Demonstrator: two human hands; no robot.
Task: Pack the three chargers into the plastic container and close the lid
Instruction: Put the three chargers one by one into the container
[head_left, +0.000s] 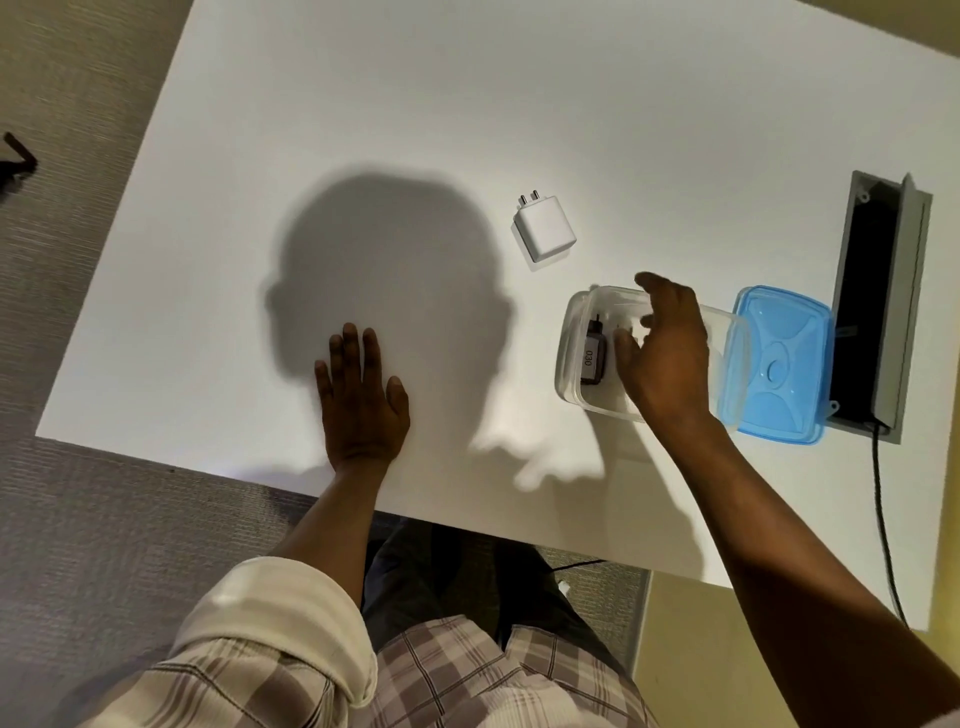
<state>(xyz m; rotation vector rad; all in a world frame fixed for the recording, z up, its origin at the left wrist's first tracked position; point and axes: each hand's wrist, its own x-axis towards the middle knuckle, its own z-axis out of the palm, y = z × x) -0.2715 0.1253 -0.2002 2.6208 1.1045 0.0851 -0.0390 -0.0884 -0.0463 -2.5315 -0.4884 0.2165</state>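
A clear plastic container (571, 322) stands open on the white table (363, 130), right of centre. A black charger (594, 359) with a label lies inside at its left end. My right hand (670, 353) reaches into the container with loosely spread fingers. The prongs of a second dark charger (625, 330) show beside the thumb, and its body is hidden under the hand. A white charger (545, 229) lies on the table beyond the container, prongs pointing away. The blue lid (779, 364) lies against the container's right side. My left hand (361, 395) rests flat on the table.
An open cable box (878, 312) is set into the table at the right, just past the lid, and a black cable (883, 519) runs down from it. The table's near edge runs just behind my wrists.
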